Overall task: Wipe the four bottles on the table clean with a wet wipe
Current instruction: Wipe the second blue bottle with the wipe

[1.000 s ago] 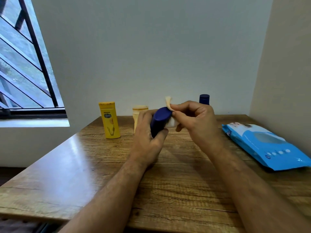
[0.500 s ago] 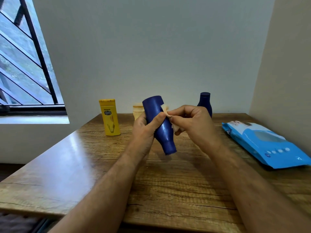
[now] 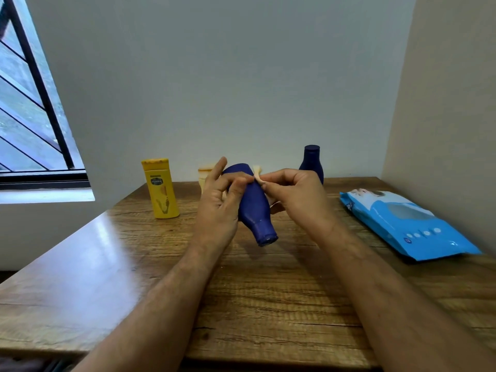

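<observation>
Wooden surface [image 3: 112, 264], blue wipe pack [image 3: 402, 224] at right, dark blue bottle [image 3: 252, 202] now tipped further cap-down above the middle, left hand [image 3: 218, 208] fingers curled round it, forefinger newly raised, right hand [image 3: 298, 197] fingers pinching the wipe [image 3: 258, 174] against its right side.

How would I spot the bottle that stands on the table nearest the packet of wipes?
Start at the wooden table and find the blue wipes packet by the right wall. Look left along the back edge, next to the wall: the standing dark blue bottle is upright there, partly behind the right hand. The other standing bottles are yellow or cream, further left.
</observation>
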The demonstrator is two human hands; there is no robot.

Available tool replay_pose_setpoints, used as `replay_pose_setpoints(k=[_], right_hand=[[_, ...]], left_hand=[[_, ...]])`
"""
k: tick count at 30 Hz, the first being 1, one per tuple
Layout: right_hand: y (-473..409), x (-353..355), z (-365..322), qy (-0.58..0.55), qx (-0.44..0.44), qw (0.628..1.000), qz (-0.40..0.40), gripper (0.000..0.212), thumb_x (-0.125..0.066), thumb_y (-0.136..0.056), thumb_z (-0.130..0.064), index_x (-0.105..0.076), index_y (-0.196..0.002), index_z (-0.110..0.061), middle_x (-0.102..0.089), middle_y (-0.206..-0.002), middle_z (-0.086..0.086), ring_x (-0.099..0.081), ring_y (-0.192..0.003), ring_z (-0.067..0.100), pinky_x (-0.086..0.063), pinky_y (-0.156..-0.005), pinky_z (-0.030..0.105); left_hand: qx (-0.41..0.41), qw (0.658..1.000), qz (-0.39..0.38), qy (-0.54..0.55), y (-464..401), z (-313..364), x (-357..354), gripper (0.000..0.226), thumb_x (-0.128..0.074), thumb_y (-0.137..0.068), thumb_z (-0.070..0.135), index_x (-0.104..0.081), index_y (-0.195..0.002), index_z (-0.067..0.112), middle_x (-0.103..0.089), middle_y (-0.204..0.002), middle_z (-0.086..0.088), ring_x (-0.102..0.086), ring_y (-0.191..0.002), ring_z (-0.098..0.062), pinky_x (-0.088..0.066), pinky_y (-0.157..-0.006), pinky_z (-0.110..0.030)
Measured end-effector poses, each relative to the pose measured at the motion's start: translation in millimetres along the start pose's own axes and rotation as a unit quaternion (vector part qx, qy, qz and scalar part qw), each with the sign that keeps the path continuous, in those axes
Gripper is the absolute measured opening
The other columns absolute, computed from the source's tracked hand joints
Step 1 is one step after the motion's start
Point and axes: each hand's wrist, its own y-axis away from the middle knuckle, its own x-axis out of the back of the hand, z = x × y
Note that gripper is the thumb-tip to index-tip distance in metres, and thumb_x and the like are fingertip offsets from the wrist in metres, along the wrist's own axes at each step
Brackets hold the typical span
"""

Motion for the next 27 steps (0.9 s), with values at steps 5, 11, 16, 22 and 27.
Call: replay_pose_setpoints(k=[5, 11, 16, 22, 27], right_hand=[[0, 0, 0, -0.015, -0.003, 1.0, 0.021, 0.01, -0.069, -0.09, -0.015, -0.074, -0.099, -0.018, -0.073, -0.091, -0.001, -0.071, -0.077, 0.017, -0.062, -0.062, 0.031], [1, 3, -3, -0.062, -0.029, 0.997, 0.021, 0.01, -0.067, -0.09, -0.013, -0.073, -0.097, -0.015, -0.071, -0.088, 0.0, -0.071, -0.071, 0.013, -0.062, -0.063, 0.03], [2, 2, -6, -0.116, -0.056, 0.992, 0.014, 0.01, -0.065, -0.091, -0.01, -0.072, -0.098, -0.012, -0.072, -0.092, 0.011, -0.068, -0.065, 0.017, -0.058, -0.06, 0.028], [2, 4, -9, -0.125, 0.011, 0.988, 0.084, 0.014, -0.066, -0.09, -0.007, -0.074, -0.099, -0.014, -0.073, -0.091, 0.004, -0.071, -0.08, 0.017, -0.06, -0.063, 0.03], [4, 7, -10, -0.08, 0.07, 0.985, 0.14, 0.016, -0.066, -0.091, -0.013, -0.074, -0.098, -0.025, -0.073, -0.091, -0.007, -0.07, -0.085, 0.009, -0.06, -0.065, 0.026]], left_hand=[[0.055, 0.99, -0.061, 0.113, 3, 4, 3, 0.059, -0.042, -0.08, -0.015, -0.066, -0.126, 0.014, -0.039, -0.155, 0.009, -0.05, -0.122, 0.009, -0.056, -0.078, -0.018], [0.026, 0.989, -0.088, -0.117, 4, -5, 0, 0.046, -0.07, -0.092, 0.014, -0.055, -0.131, 0.032, -0.049, -0.139, 0.014, -0.058, -0.115, -0.007, -0.059, -0.089, -0.028], [-0.07, 0.935, 0.019, -0.347, 5, -10, 2, 0.059, -0.05, -0.081, 0.078, -0.067, -0.113, 0.032, -0.068, -0.087, 0.013, -0.06, -0.077, -0.004, -0.052, -0.067, -0.03], [-0.069, 0.926, 0.031, -0.369, 1, -9, 1, 0.05, -0.064, -0.082, 0.067, -0.066, -0.111, 0.026, -0.056, -0.084, 0.01, -0.05, -0.08, -0.009, -0.039, -0.068, -0.024], [-0.022, 0.938, 0.056, -0.34, 0, -8, 2, 0.049, -0.079, -0.083, 0.035, -0.065, -0.127, 0.019, -0.043, -0.102, 0.006, -0.047, -0.081, -0.004, -0.038, -0.082, -0.021]])
